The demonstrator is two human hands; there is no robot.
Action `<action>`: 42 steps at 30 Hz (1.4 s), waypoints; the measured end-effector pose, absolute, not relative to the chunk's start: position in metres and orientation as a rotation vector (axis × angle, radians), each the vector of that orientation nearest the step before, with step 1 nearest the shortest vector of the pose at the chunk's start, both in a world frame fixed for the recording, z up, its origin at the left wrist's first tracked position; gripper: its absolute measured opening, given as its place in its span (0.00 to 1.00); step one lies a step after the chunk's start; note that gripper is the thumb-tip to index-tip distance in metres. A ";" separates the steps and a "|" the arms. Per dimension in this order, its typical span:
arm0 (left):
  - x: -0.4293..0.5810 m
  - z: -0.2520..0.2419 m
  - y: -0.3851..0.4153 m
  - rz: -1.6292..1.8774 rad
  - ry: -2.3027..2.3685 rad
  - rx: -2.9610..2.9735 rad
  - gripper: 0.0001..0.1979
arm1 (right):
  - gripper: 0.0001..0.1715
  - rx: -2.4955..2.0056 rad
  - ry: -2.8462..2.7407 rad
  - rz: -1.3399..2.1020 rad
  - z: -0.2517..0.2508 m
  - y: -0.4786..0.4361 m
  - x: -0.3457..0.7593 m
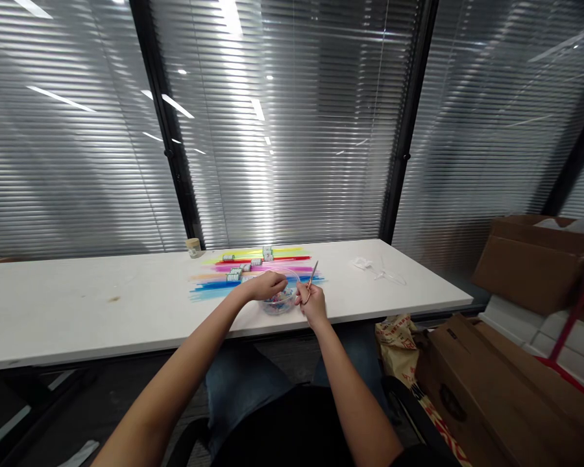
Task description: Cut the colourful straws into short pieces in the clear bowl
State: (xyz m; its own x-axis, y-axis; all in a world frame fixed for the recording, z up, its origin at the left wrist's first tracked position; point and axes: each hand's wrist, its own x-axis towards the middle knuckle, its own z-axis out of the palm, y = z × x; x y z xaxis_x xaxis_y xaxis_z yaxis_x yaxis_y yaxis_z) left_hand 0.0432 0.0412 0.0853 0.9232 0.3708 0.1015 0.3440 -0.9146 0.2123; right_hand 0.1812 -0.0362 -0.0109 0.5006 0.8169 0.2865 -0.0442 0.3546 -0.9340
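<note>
My left hand is closed above the near side of the table, over a clear round bowl of small multicoloured bits. A thin pale strip arches between my two hands, and the left fingers appear pinched on its end. Scissors are in my right hand, their blades pointing up and away; these fingers are also by the strip's other end. Behind the hands lie bundles of long thin strips in yellow, red, pink and blue, several with paper bands.
At the table's back edge stands a small jar with a tan lid. White crumpled plastic and a loose clear strand lie to the right. Cardboard boxes and a printed yellow bag sit beside the chair.
</note>
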 end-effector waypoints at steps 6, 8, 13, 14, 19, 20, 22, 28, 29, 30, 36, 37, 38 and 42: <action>0.043 0.088 0.038 0.218 0.527 2.838 0.14 | 0.20 -1.071 -0.878 0.666 -0.012 -0.036 0.181; 0.043 0.089 0.037 0.228 0.521 2.825 0.14 | 0.20 -1.068 -0.876 0.668 -0.012 -0.036 0.182; 0.043 0.090 0.037 0.243 0.512 2.800 0.13 | 0.20 -1.069 -0.874 0.675 -0.011 -0.036 0.182; 0.043 0.089 0.037 0.249 0.511 2.795 0.13 | 0.20 -1.070 -0.875 0.677 -0.011 -0.036 0.182; 0.042 0.090 0.036 0.289 0.511 2.726 0.13 | 0.20 -1.069 -0.870 0.681 -0.009 -0.038 0.182; 0.042 0.090 0.036 0.290 0.515 2.706 0.14 | 0.20 -1.070 -0.871 0.681 -0.009 -0.038 0.182; 0.041 0.090 0.036 0.284 0.523 2.669 0.14 | 0.20 -1.074 -0.872 0.677 -0.009 -0.038 0.181; 0.040 0.090 0.038 0.275 0.549 2.668 0.15 | 0.20 -1.076 -0.876 0.665 -0.010 -0.037 0.182; 0.040 0.090 0.039 0.279 0.553 2.681 0.15 | 0.20 -1.077 -0.877 0.664 -0.010 -0.038 0.182; 0.039 0.089 0.040 0.284 0.552 2.693 0.15 | 0.20 -1.077 -0.878 0.664 -0.010 -0.038 0.182; 0.039 0.087 0.044 0.281 0.528 2.717 0.12 | 0.21 -1.077 -0.866 0.672 -0.010 -0.037 0.181; 0.039 0.087 0.044 0.278 0.528 2.718 0.12 | 0.21 -1.076 -0.865 0.675 -0.010 -0.037 0.181; 0.039 0.087 0.044 0.278 0.528 2.720 0.12 | 0.21 -1.073 -0.866 0.676 -0.010 -0.037 0.181; 0.039 0.087 0.043 0.276 0.512 2.741 0.12 | 0.21 -1.084 -0.869 0.666 -0.010 -0.037 0.181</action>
State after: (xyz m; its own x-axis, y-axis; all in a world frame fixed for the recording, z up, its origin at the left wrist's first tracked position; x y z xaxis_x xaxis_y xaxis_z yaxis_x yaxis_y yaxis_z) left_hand 0.0392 0.0430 0.0873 0.9163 0.3802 0.1263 0.3144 -0.8779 0.3612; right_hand 0.1811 -0.0373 -0.0097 0.5104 0.8169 0.2685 -0.0477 0.3387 -0.9397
